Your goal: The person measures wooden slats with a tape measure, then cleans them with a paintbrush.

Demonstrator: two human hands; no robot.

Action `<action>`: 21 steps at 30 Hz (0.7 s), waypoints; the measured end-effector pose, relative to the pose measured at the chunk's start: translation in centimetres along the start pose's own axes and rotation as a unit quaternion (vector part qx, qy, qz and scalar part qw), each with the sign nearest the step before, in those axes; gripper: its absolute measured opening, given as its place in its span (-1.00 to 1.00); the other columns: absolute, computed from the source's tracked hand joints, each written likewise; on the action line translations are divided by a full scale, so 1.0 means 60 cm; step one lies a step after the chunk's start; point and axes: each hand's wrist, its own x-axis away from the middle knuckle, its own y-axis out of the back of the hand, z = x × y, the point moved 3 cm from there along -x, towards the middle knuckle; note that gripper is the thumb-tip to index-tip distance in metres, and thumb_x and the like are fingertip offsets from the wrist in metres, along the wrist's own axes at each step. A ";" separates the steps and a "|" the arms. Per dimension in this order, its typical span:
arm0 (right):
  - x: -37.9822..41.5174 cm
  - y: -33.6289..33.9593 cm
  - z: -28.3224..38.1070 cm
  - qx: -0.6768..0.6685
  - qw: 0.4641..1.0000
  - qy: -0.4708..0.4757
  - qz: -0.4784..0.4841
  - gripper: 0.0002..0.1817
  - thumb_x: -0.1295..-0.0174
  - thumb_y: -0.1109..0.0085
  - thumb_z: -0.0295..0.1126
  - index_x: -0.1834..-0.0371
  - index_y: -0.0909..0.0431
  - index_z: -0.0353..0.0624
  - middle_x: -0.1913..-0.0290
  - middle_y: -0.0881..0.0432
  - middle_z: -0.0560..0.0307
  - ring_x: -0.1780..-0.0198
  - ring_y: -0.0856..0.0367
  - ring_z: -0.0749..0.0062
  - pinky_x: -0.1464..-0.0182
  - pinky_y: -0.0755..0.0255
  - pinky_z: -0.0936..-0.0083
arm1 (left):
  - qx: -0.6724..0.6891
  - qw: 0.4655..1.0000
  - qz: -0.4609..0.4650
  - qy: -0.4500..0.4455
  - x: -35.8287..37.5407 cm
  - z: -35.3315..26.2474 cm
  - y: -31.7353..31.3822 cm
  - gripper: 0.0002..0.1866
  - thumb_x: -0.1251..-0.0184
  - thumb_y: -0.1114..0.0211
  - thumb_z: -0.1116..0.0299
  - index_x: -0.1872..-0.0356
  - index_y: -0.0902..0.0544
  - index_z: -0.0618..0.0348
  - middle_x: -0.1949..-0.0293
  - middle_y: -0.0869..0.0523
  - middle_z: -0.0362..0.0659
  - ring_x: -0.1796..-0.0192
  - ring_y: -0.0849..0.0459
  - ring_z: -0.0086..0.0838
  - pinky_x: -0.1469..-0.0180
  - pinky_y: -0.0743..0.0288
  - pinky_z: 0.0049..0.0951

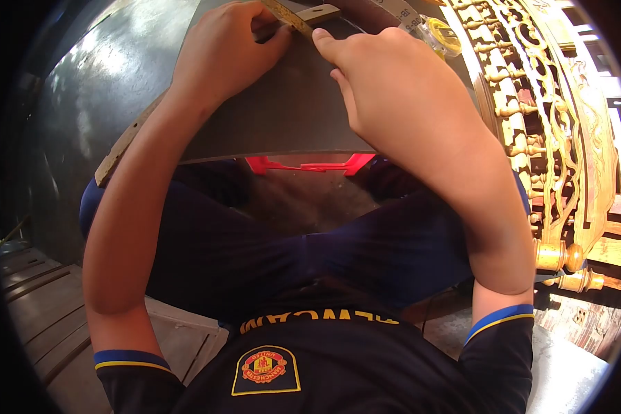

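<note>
At the top of the head view, a narrow yellowish strip lies at a slant across a pale wooden piece with a slot. My left hand is closed at the strip's left side, thumb and forefinger bent against it; its other fingertips are partly hidden. From the right, my right hand meets the strip's lower end with a fingertip, its other fingers folded and mostly hidden beneath the hand. Both hands are over a dark flat board above my lap.
A long wooden bar lies along the board's left edge. Beyond my right hand are a roll of yellow tape and carved golden woodwork. Something red shows below the board, between my legs. Wooden slats are at lower left.
</note>
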 end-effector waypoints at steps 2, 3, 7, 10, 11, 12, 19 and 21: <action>0.024 0.051 0.002 0.015 0.998 -0.017 0.051 -0.59 -0.35 -0.27 -0.56 -0.27 -0.75 -0.25 0.27 -0.77 -0.29 0.23 -0.74 -0.25 0.11 -0.56 -0.02 | 0.004 1.000 0.003 0.006 0.001 0.001 0.004 -0.61 -0.45 -0.49 0.04 0.06 -0.84 0.21 0.09 -0.90 0.02 0.02 -0.87 -0.08 -0.09 -0.70 -0.16; 0.027 0.063 0.007 0.015 0.997 -0.027 0.064 -0.59 -0.35 -0.27 -0.56 -0.26 -0.75 -0.25 0.26 -0.76 -0.30 0.21 -0.74 -0.25 0.09 -0.56 -0.02 | 0.013 1.000 0.010 0.015 -0.001 -0.004 0.006 -0.61 -0.45 -0.49 0.05 0.06 -0.84 0.22 0.09 -0.90 0.02 0.01 -0.87 -0.09 -0.09 -0.70 -0.16; 0.025 0.060 0.008 0.016 0.998 -0.018 0.057 -0.62 -0.37 -0.27 -0.53 -0.24 -0.77 -0.24 0.22 -0.76 -0.31 0.15 -0.74 -0.26 0.02 -0.56 -0.03 | 0.015 1.000 -0.003 -0.004 0.001 0.005 0.002 -0.62 -0.44 -0.50 0.06 0.06 -0.84 0.22 0.09 -0.90 0.03 0.02 -0.87 -0.08 -0.10 -0.70 -0.15; 0.020 0.034 -0.001 0.031 0.999 -0.017 0.039 -0.64 -0.40 -0.26 -0.49 -0.23 -0.78 -0.24 0.21 -0.78 -0.29 0.14 -0.74 -0.25 0.01 -0.58 -0.03 | -0.004 1.000 -0.007 -0.014 0.000 0.011 -0.004 -0.62 -0.45 -0.49 0.05 0.06 -0.84 0.21 0.09 -0.90 0.03 0.02 -0.87 -0.08 -0.09 -0.70 -0.15; 0.026 0.050 0.009 0.026 0.998 -0.024 0.052 -0.63 -0.40 -0.26 -0.49 -0.24 -0.77 -0.23 0.21 -0.79 -0.28 0.14 -0.75 -0.24 0.01 -0.57 -0.02 | 0.002 1.000 -0.004 -0.010 -0.002 0.007 -0.003 -0.62 -0.44 -0.49 0.05 0.06 -0.84 0.21 0.09 -0.90 0.02 0.02 -0.87 -0.08 -0.09 -0.70 -0.15; 0.031 0.066 0.019 0.021 0.997 -0.032 0.064 -0.63 -0.40 -0.26 -0.49 -0.25 -0.77 -0.22 0.20 -0.79 -0.27 0.13 -0.75 -0.23 0.02 -0.57 -0.02 | 0.006 1.000 -0.002 -0.003 -0.002 0.002 -0.001 -0.62 -0.44 -0.49 0.05 0.06 -0.84 0.21 0.09 -0.90 0.02 0.02 -0.87 -0.08 -0.09 -0.70 -0.15; 0.011 -0.002 -0.001 0.006 1.000 0.003 -0.003 -0.61 -0.37 -0.27 -0.52 -0.26 -0.77 -0.22 0.31 -0.79 -0.23 0.28 -0.75 -0.18 0.15 -0.58 0.01 | 0.004 1.000 -0.005 -0.009 0.001 0.008 -0.002 -0.62 -0.44 -0.49 0.05 0.05 -0.84 0.20 0.09 -0.90 0.04 0.03 -0.87 -0.06 -0.09 -0.70 -0.14; 0.017 0.028 0.005 0.031 0.999 -0.010 0.042 -0.58 -0.38 -0.28 -0.52 -0.29 -0.75 -0.21 0.33 -0.76 -0.23 0.29 -0.73 -0.18 0.17 -0.56 0.02 | 0.003 1.000 0.006 -0.004 0.002 -0.006 0.002 -0.61 -0.44 -0.49 0.04 0.06 -0.84 0.21 0.09 -0.89 0.04 0.02 -0.87 -0.05 -0.08 -0.70 -0.14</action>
